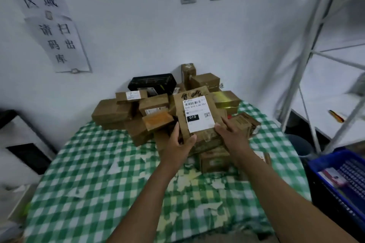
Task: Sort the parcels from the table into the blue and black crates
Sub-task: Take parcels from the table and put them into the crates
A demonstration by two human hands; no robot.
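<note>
Far left: a dark-edged unit (pixel 23 144) is cut off by the frame, so I cannot tell whether it is the black crate. The pile of boxes (pixel 114 112) sits loosely at the far middle of the table (pixel 98 173). Risk 1: the orange-taped box (pixel 158 120), just beside the left hand (pixel 180 140), could slide if nudged. The left thumb presses the front of the parcel (pixel 190 92) with the fingers curled behind. The parcel is held tilted above the pile; contact underneath cannot be seen. Its label (pixel 198 114) reads 010 and the smaller print is blurred. Risk 2: a misread sends it to the wrong crate. The right hand (pixel 231 134) pinches the lower right corner, fingers hidden. Risk 3: with both grips low, the top may tip. Near right: the blue crate (pixel 335 159) is cut off and its contents are unclear.
</note>
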